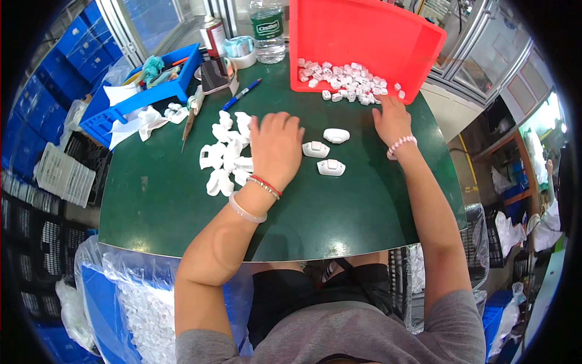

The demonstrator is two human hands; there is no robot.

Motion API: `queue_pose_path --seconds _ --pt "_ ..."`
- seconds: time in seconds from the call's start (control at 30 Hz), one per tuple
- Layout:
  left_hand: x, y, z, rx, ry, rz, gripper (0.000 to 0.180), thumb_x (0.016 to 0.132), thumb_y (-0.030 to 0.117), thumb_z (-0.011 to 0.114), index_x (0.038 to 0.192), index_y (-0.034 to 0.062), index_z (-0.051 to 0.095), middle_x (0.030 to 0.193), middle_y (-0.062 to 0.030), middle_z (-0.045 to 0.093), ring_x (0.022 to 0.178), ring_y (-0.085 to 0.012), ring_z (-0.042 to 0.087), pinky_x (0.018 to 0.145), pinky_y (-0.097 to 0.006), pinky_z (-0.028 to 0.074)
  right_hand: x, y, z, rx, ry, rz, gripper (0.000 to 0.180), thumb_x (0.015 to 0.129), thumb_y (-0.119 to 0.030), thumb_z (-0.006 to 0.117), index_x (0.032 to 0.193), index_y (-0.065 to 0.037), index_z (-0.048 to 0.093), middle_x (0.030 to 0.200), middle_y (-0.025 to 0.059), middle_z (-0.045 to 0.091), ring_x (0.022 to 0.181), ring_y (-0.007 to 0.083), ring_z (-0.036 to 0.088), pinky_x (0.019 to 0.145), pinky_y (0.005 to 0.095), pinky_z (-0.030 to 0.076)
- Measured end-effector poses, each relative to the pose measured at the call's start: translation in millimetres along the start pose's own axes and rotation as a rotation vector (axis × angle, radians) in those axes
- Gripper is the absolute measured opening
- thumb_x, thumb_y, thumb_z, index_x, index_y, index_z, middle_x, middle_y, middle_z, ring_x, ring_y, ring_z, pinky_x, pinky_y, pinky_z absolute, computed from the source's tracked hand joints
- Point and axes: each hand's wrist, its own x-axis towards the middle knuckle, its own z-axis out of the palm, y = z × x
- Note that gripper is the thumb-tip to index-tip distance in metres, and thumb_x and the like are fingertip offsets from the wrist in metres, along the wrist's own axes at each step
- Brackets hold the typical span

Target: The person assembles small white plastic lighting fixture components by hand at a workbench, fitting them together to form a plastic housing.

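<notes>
My left hand (276, 147) lies palm down at the right side of a loose pile of white curved plastic parts (232, 153). Its fingers are stretched and slightly apart; what is under the palm is hidden. Between my hands, three white plastic housings (331, 167) rest separately on the green table. My right hand (394, 121) reaches to the front edge of a heap of small white plastic pieces (351, 80), with fingers extended and thumb apart. That heap spills from a tilted red tray (367, 36) onto the tabletop.
A blue bin (145, 100) with tools and scraps stands at the back left. Near it lie a pointed tool (188, 129) and a blue pen (241, 94). A water bottle (268, 33) and a spray can (213, 37) stand behind. A bag of white pieces (145, 309) sits below the table edge.
</notes>
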Motion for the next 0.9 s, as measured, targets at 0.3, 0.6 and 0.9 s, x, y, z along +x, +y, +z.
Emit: queue_pose_path --seconds 0.3,0.6,0.9 --pt "3.7 -43.3 4.8 0.436 -0.224 -0.463 0.024 0.083 0.017 0.052 0.105 0.0100 0.057 0.111 -0.0121 0.054 0.116 -0.0355 0.041 0.097 -0.062 0.021 36.7 -5.9 45.5 -0.078 0.052 -0.260 0.026 0.074 -0.011 0.062 0.099 -0.012 0.059 0.103 0.0046 0.055 0.098 0.0230 0.054 0.083 0.0417 0.042" --pt "4.1 -48.6 3.1 0.496 -0.139 -0.339 0.018 0.079 0.015 0.056 0.095 0.0107 0.061 0.096 -0.0063 0.057 0.103 -0.0253 0.049 0.097 -0.063 0.022 33.7 6.3 33.3 0.333 0.069 -0.238 0.020 0.076 -0.011 0.065 0.095 -0.007 0.060 0.088 0.0063 0.056 0.081 0.0217 0.057 0.068 0.0327 0.046" --pt "5.2 -47.2 -0.1 0.411 -0.104 -0.251 0.010 0.078 0.017 0.059 0.083 0.0102 0.065 0.093 -0.0016 0.057 0.096 -0.0228 0.051 0.098 -0.062 0.022 -24.1 -37.1 -46.4 2.012 -0.857 0.630 0.017 0.091 -0.018 0.053 0.099 -0.005 0.058 0.085 0.0031 0.062 0.074 0.0087 0.058 0.061 0.0193 0.049"
